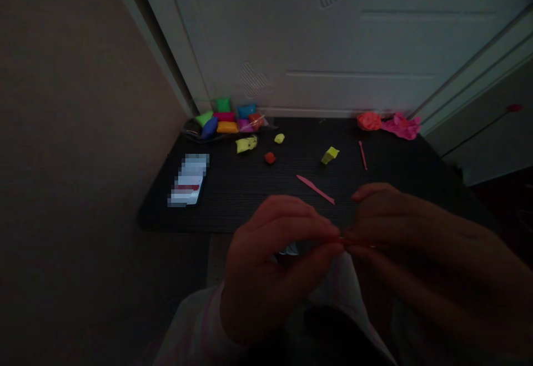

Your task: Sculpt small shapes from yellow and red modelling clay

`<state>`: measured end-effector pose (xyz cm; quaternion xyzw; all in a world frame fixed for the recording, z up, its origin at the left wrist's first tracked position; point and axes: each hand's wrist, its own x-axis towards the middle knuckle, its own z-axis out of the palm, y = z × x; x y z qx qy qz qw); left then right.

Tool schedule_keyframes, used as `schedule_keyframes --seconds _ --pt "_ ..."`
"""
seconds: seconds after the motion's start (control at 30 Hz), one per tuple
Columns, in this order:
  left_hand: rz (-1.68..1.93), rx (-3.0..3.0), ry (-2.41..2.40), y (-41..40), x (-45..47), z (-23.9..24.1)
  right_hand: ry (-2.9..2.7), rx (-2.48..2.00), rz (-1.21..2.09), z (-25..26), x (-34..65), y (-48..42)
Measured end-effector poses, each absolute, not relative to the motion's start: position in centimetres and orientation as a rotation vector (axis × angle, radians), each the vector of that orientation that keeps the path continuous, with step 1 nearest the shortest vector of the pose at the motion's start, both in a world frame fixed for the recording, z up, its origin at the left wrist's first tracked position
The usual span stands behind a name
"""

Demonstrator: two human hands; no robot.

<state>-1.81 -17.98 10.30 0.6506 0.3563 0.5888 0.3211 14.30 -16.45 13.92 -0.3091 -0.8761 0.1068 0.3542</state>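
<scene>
My left hand (270, 255) is closed in a pinch, thumb and index fingertips pressed together. Against it, my right hand (420, 244) pinches too, so the fingertips of both almost touch. Between them shows a thin, shiny reddish-orange piece (347, 241), mostly covered by the fingers; its kind is too dim to make out. Both hands are raised in front of the dark table's near edge. Just beyond them lies a pink plastic modelling knife (315, 190). Farther back rest a small red clay lump (270, 158), a yellow clay lump (279, 139) and a yellow folded piece (330, 155).
On the dark table (233, 199), a clear bag holds several coloured clay packs (227, 127). A yellow packet (246, 144) lies before it, a phone (189, 180) at left. A thin pink tool (362, 155) and crumpled pink-orange pieces (400, 126) are at right. A white door (325, 44) stands behind.
</scene>
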Motion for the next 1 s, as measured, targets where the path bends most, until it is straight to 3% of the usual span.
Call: schedule_keyframes --seconds 1.0 --pt "1.604 1.760 0.884 -17.61 -1.76 9.61 -2.276 -0.821 0.271 13.22 14.66 -16.17"
